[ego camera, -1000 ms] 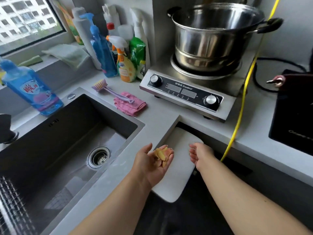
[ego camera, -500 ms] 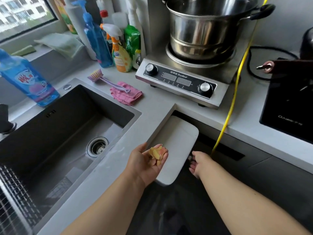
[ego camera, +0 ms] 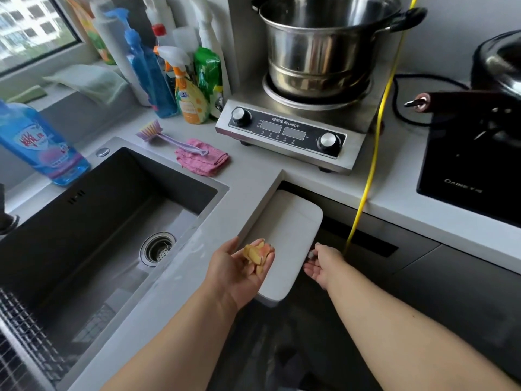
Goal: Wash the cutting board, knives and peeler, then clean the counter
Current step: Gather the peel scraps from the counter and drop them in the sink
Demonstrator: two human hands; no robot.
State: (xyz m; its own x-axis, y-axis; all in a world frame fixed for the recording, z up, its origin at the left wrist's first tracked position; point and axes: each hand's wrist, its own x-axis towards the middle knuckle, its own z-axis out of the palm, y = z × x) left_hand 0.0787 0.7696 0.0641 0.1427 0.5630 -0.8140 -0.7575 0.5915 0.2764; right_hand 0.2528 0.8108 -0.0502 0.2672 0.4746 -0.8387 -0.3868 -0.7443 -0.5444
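Left hand point(ego camera: 239, 273) cupping peel scraps point(ego camera: 258, 253), grip loose; right hand point(ego camera: 321, 263) gripping white cutting board point(ego camera: 290, 235) edge, board overhanging surface point(ego camera: 253, 176) beside sink point(ego camera: 112, 221).

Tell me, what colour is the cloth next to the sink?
Pink. The cloth shows clearly in the head view, under the brush handle.

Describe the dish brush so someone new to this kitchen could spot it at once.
Start at the sink and look to the counter just behind its far right corner. The brush lies there with its handle end on a pink cloth. It is the only purple, long-handled item; the nearby bottles all stand upright.
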